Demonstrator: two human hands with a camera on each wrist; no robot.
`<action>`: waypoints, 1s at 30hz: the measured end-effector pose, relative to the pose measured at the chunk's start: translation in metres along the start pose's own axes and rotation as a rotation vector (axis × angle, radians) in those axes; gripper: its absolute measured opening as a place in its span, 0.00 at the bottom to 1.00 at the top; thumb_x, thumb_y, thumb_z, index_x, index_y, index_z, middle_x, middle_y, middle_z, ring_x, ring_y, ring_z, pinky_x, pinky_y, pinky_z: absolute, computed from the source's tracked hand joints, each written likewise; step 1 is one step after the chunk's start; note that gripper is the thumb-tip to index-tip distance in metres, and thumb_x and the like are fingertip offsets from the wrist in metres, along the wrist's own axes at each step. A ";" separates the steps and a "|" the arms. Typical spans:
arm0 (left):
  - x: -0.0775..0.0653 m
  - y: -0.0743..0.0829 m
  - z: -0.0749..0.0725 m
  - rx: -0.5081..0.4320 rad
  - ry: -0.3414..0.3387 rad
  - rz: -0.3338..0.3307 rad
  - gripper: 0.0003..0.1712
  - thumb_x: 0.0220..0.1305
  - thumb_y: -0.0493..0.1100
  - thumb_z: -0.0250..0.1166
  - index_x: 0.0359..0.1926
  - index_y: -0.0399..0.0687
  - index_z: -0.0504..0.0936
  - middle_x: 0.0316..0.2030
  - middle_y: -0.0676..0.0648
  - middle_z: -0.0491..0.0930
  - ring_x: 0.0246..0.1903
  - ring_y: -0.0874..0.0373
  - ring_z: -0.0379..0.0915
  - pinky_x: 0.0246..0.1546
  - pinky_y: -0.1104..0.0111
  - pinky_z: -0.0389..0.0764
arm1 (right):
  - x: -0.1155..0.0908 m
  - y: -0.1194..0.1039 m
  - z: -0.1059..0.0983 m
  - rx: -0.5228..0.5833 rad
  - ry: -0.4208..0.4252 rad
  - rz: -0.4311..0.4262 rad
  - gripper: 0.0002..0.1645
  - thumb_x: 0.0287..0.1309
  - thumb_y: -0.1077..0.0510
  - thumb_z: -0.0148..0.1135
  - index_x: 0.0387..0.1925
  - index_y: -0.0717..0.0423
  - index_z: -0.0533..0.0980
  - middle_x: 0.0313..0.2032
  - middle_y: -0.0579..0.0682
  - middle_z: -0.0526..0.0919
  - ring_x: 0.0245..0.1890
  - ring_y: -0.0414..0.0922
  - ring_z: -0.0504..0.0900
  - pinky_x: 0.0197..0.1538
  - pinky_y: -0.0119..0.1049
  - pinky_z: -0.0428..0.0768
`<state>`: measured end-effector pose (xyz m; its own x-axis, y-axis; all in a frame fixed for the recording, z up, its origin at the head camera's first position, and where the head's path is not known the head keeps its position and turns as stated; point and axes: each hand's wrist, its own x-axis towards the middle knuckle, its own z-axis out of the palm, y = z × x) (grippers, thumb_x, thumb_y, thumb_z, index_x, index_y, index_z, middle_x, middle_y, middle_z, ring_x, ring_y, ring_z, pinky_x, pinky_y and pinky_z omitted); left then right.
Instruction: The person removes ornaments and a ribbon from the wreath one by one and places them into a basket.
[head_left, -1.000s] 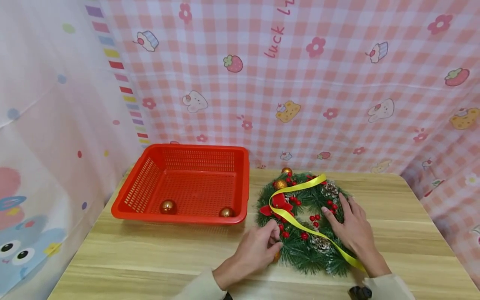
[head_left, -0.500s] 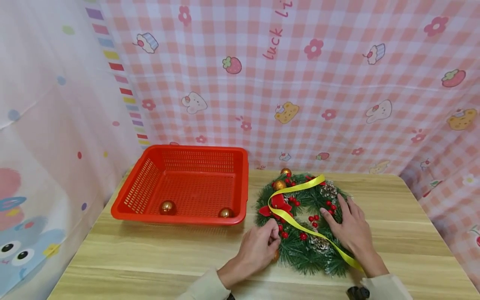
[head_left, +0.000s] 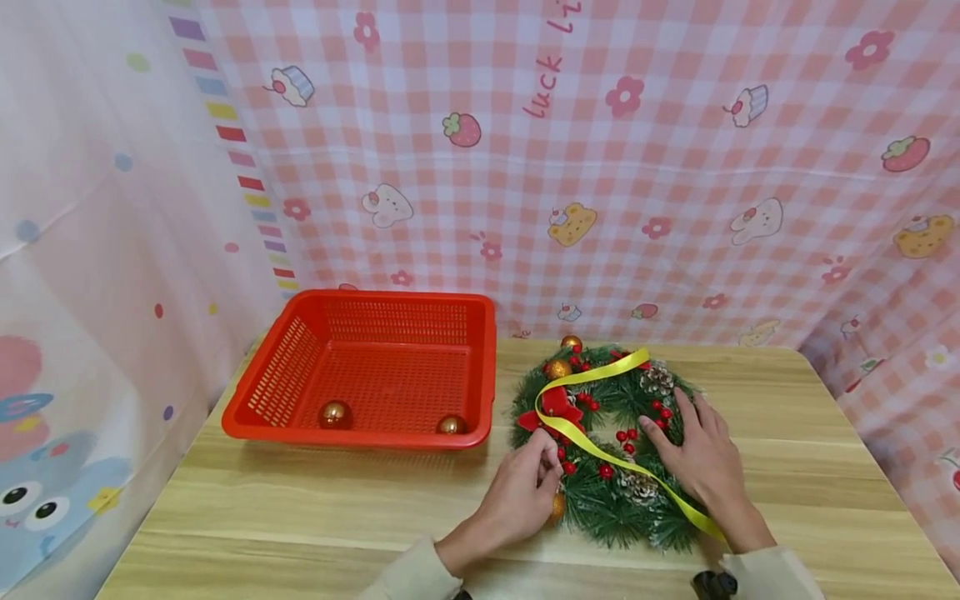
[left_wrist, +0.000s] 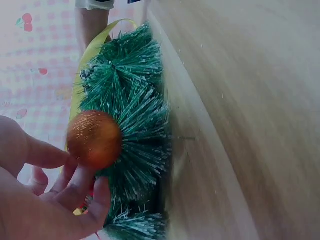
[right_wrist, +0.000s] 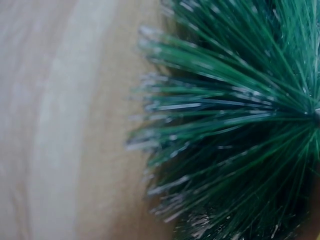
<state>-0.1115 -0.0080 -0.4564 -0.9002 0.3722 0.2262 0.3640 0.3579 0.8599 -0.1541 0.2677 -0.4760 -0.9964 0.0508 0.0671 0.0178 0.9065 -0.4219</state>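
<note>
So the wreath (head_left: 600, 512) lies flat on the table (head_left: 300, 517), right of the basket, probably because it's easier to work on that way. At its near left edge sits a glittery orange ball (left_wrist: 95, 140). The person's left hand (head_left: 517, 492) has thumb and fingertips pinched at that ball, maybe by its loop, but what's between the tips is hidden. The right hand (head_left: 705, 458) rests on the right side, fingers spread, looks like it's there to stop the thing sliding. A yellow ribbon (head_left: 572, 431) lies loosely across the top, ends seemingly free. Two more orange balls (head_left: 557, 369) sit at the far left edge. Off left, the red basket (head_left: 360, 440) corrals two shiny gold balls (head_left: 335, 414), near side, presumably so they don't roll away.
</note>
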 end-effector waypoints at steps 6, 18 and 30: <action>-0.001 0.001 0.004 0.005 0.047 -0.025 0.11 0.66 0.29 0.59 0.37 0.49 0.69 0.31 0.50 0.77 0.25 0.70 0.69 0.28 0.76 0.71 | 0.000 0.000 0.000 0.000 0.007 -0.002 0.54 0.67 0.28 0.44 0.76 0.62 0.49 0.72 0.73 0.49 0.69 0.73 0.51 0.59 0.73 0.61; -0.001 -0.003 0.016 0.358 0.255 0.167 0.10 0.63 0.31 0.62 0.36 0.53 0.74 0.29 0.56 0.73 0.23 0.65 0.63 0.26 0.77 0.63 | 0.001 0.001 0.000 -0.007 -0.006 0.009 0.54 0.67 0.27 0.42 0.76 0.61 0.49 0.73 0.73 0.48 0.70 0.72 0.50 0.57 0.74 0.62; 0.011 0.002 0.019 0.392 0.278 0.239 0.10 0.61 0.32 0.62 0.35 0.53 0.75 0.28 0.59 0.76 0.19 0.68 0.61 0.22 0.80 0.59 | 0.001 0.001 0.001 -0.016 -0.018 0.016 0.54 0.67 0.26 0.42 0.76 0.62 0.48 0.73 0.73 0.47 0.69 0.73 0.50 0.57 0.74 0.62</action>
<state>-0.1155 0.0134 -0.4609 -0.7913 0.2606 0.5531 0.5807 0.6035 0.5464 -0.1548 0.2678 -0.4770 -0.9973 0.0580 0.0444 0.0349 0.9120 -0.4087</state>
